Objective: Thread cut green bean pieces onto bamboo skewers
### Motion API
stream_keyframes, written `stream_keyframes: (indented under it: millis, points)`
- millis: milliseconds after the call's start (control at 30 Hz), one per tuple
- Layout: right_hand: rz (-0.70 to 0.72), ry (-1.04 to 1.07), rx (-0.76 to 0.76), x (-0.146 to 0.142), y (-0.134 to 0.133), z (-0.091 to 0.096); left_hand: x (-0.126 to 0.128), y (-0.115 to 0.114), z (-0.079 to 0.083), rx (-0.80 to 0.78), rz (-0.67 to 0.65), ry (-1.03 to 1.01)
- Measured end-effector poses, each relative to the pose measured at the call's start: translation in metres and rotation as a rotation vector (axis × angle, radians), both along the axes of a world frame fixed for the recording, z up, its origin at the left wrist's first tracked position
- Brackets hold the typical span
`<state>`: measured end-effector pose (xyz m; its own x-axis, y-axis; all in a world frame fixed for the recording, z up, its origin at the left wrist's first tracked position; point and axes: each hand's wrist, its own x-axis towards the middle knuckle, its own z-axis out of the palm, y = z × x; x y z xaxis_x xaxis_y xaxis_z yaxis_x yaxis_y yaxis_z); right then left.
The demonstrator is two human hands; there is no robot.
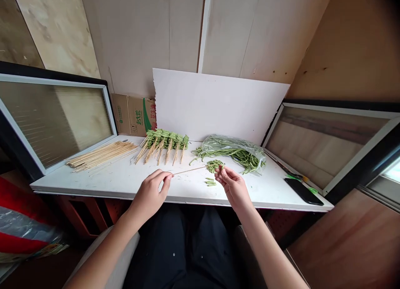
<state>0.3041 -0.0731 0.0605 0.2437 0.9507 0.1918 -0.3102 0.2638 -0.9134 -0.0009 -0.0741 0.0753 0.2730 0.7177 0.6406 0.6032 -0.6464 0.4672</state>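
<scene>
My left hand (153,191) pinches the near end of a thin bamboo skewer (189,170) that points right above the white tabletop (125,178). Several short green bean pieces (213,165) are threaded on its far end. My right hand (233,185) is closed on a green bean piece at that end of the skewer. A few cut bean pieces (210,182) lie on the table just below.
Finished bean skewers (165,143) lie in a row at the back. A pile of bare skewers (101,154) sits at the left. A clear plastic bag of long green beans (233,153) lies at the right. A black phone (303,191) rests near the right front edge.
</scene>
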Motion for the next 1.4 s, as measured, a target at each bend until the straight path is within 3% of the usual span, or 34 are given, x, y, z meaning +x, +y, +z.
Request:
stream_keyframes:
  millis: [133,333,1400]
  points:
    - [0.134,0.105,-0.02,-0.002,-0.021,0.022,-0.008,-0.014,0.01,0.001,-0.013,-0.013]
    - [0.206,0.048,0.014,-0.002,-0.032,0.03,-0.004,-0.022,0.014,0.022,-0.048,0.008]
    - [0.134,-0.007,0.034,-0.002,-0.037,0.033,0.0,-0.024,0.011,0.078,-0.015,0.106]
